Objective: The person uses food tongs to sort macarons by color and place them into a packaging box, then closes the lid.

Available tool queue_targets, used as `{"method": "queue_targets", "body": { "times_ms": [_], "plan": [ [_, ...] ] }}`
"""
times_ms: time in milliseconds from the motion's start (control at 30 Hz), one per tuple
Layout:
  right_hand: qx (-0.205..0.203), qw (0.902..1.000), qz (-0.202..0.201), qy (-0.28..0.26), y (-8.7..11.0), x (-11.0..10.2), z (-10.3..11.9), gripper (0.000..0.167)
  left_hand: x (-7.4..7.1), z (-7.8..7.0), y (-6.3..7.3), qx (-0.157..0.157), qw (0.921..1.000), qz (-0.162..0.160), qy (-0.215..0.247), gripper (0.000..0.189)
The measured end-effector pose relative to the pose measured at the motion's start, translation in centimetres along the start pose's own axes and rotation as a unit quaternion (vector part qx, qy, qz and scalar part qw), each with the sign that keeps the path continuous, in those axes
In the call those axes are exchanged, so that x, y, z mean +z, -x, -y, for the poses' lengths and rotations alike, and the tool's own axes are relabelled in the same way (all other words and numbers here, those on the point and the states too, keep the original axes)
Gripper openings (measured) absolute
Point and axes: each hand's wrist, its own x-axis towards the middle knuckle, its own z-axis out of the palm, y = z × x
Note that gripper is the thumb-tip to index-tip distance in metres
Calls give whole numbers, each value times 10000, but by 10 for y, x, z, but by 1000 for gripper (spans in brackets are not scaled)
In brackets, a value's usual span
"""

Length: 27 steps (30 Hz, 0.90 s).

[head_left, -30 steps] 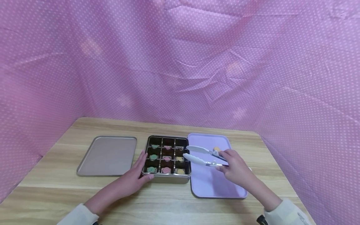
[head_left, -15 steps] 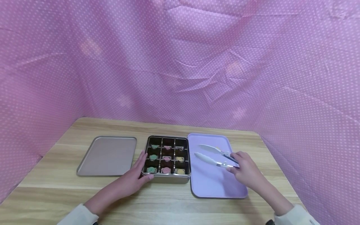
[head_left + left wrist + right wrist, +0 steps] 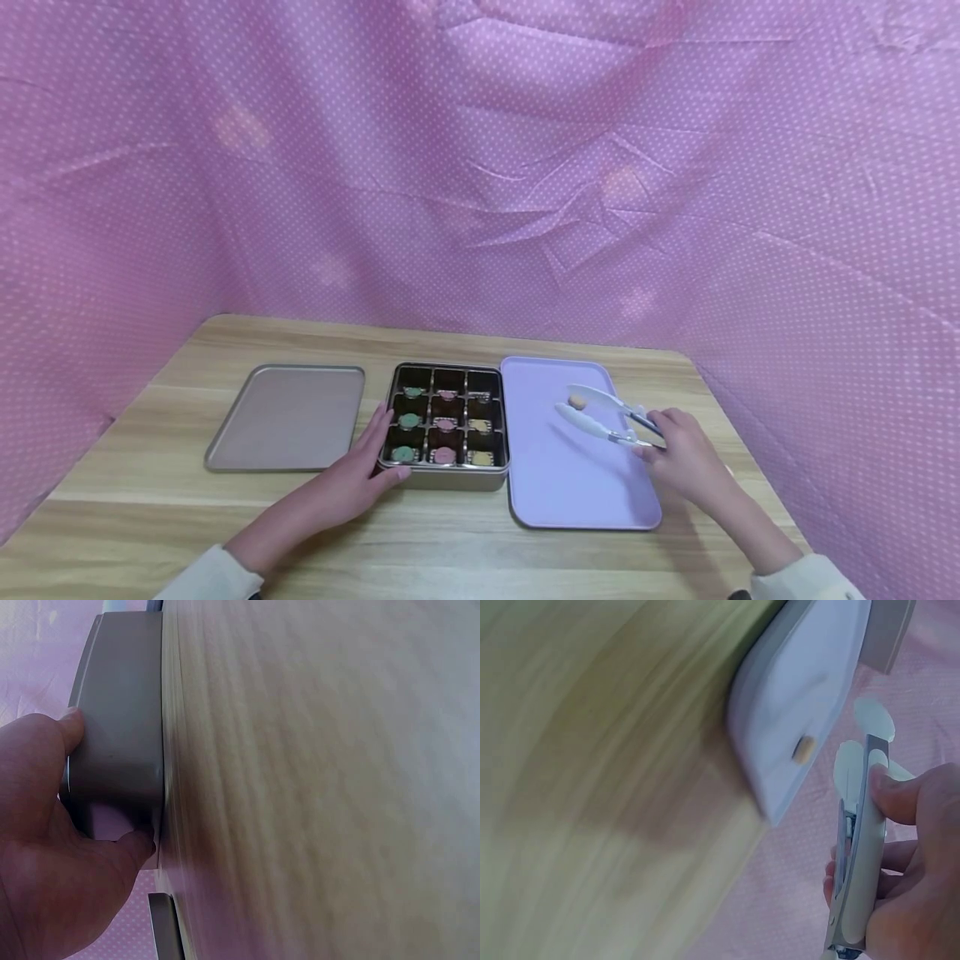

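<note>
My left hand (image 3: 351, 483) rests at the near left corner of a metal tin (image 3: 457, 478), fingers straight along its side and thumb at the front rim. Inside, a divided insert carries small round green (image 3: 408, 421), pink (image 3: 445, 455) and yellow (image 3: 482, 458) pieces; the back right compartment shows none. In my right hand (image 3: 684, 457) I grip white-tipped tongs (image 3: 585, 422), their tips spread. A small tan round piece (image 3: 577, 402) shows between the tips in the head view. The right wrist view has that piece on the lilac tray (image 3: 780, 712), apart from the tongs.
The lilac tray stands close against the tin's right side. Left of the tin lies a flat metal lid (image 3: 288, 421). Pink dotted cloth (image 3: 480, 208) hangs behind and beside the wooden table (image 3: 420, 550).
My right hand and the tongs have moved right, from beside the tin's right rim to over the tray's right part. The tan piece now shows between the tips. My left hand has stayed put.
</note>
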Motion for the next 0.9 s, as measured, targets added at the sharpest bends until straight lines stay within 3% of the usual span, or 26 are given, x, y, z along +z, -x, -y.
{"method": "queue_targets", "body": {
  "times_ms": [433, 900],
  "plan": [
    [222, 9996, 17, 158, -2, 10, -31, 47, 0, -2, 0, -46, 10000, 3, 38, 101],
    [242, 9992, 230, 205, -4, 15, -34, 49, 1, -2, 0, -23, 10000, -12, 21, 101]
  ]
}}
